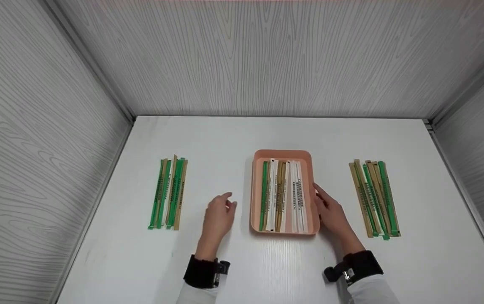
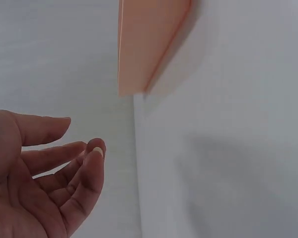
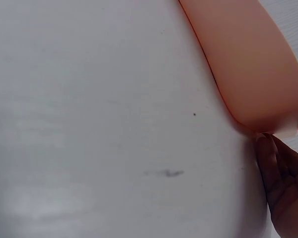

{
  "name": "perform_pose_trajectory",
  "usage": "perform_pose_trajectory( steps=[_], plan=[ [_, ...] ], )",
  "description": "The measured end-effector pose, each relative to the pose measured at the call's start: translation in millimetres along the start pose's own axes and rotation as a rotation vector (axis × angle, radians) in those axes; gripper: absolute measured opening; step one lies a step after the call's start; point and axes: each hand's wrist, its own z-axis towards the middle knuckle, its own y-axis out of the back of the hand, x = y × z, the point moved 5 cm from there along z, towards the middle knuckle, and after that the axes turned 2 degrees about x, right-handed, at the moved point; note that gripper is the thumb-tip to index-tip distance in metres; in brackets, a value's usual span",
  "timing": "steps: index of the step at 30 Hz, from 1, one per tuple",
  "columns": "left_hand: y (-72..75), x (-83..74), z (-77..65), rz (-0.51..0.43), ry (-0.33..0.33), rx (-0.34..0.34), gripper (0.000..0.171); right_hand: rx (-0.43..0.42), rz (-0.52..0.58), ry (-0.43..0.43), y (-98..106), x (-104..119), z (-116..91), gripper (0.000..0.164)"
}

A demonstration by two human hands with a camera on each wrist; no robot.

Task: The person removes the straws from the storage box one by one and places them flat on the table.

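Observation:
A pink tray (image 1: 255,194) stands at the middle of the table, holding several slim wrapped sticks (image 1: 279,194) in white, brown and green, printed with dark lettering. At the tray's right side, my right hand (image 1: 332,213) grips the edge; in the right wrist view its fingertips (image 3: 266,148) meet the tray's lower edge (image 3: 248,121). My left hand (image 1: 219,214) hovers left of the tray, apart from it, fingers loosely curled and holding nothing. In the left wrist view the tray's wall (image 2: 151,44) appears beyond the left hand (image 2: 44,173).
Green and brown wrapped sticks lie in a bundle on the left (image 1: 170,194), and a similar bundle (image 1: 374,198) lies on the right. The white table (image 1: 242,131) meets grey wood-grain panels (image 1: 242,59) at the back and both sides.

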Motion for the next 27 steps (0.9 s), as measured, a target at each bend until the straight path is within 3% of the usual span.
perform_pose_trajectory(
  steps=[8, 12, 18, 27],
  plan=[
    [-52.3, -42.8, -8.5, -0.003, -0.104, 0.160, 0.037, -0.004, 0.006, -0.004, -0.4, -0.2, 0.0, 0.048],
    [-71.3, -51.5, -10.1, 0.075, -0.146, 0.174, 0.037, 0.004, 0.009, -0.002, -0.7, 0.1, 0.3, 0.048],
    [-87.0, -58.4, -10.5, 0.212, -0.180, 0.142, 0.045, 0.003, 0.015, -0.006, -0.7, 0.8, -0.2, 0.048],
    [-103.2, -62.0, -8.3, 0.364, -0.160, 0.212, 0.053, -0.020, 0.007, -0.007, -0.7, 0.4, -0.7, 0.048]
  ],
)
